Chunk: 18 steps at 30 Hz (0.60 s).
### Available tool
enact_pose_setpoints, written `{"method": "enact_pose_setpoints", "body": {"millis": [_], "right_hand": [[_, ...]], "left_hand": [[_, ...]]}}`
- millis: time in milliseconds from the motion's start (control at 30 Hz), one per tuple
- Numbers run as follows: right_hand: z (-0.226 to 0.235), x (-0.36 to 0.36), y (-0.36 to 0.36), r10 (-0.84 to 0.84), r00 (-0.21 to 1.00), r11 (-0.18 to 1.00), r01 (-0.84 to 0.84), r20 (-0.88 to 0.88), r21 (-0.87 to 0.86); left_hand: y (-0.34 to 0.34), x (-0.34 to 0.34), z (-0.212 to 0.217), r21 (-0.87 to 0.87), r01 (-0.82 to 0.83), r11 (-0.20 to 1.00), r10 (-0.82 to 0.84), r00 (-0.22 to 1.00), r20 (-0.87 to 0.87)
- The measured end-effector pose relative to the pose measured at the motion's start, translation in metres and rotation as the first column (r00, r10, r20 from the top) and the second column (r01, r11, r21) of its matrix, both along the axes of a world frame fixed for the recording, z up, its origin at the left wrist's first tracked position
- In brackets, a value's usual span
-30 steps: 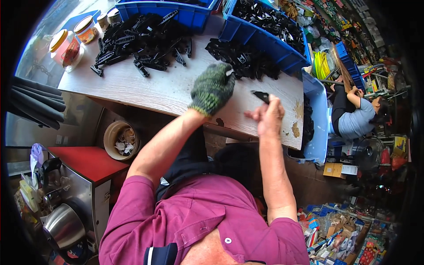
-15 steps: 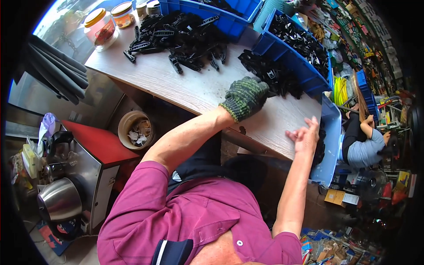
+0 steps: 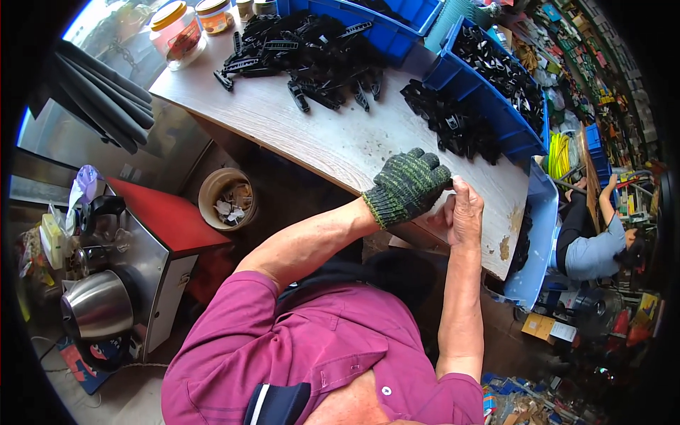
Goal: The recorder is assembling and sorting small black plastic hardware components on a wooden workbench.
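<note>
R hand [image 3: 464,212] is being held beside gloved L hand [image 3: 411,185] (both curled; contents: can't tell); sm. blk-parts pile [image 3: 451,122] is being borne by table [image 3: 333,138] beyond, nearer L.

Gloved fingers [image 3: 440,173] perhaps touch bare fingers [image 3: 463,195].

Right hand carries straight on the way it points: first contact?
Likely the smaller black pile, though the left hand, gloved and close beside the right hand, might get brushed first; depth is unclear.
</note>
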State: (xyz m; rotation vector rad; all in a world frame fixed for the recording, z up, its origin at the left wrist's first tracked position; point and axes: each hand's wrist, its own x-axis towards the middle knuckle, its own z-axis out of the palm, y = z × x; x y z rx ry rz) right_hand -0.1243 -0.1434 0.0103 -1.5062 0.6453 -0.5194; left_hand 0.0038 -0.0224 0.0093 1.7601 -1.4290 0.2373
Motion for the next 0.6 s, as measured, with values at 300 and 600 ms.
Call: {"method": "enact_pose_setpoints", "body": {"millis": [300, 600], "right_hand": [[0.005, 0.007, 0.019, -0.124, 0.99, 0.984, 0.115, 0.06, 0.135], [0.002, 0.005, 0.018, -0.103, 0.991, 0.989, 0.094, 0.086, 0.11]], "left_hand": [[0.109, 0.112, -0.004, -0.101, -0.525, 0.845, 0.535, 0.827, 0.174], [0.135, 0.146, -0.006, 0.114, -0.396, 0.911, 0.333, 0.87, 0.365]]}}
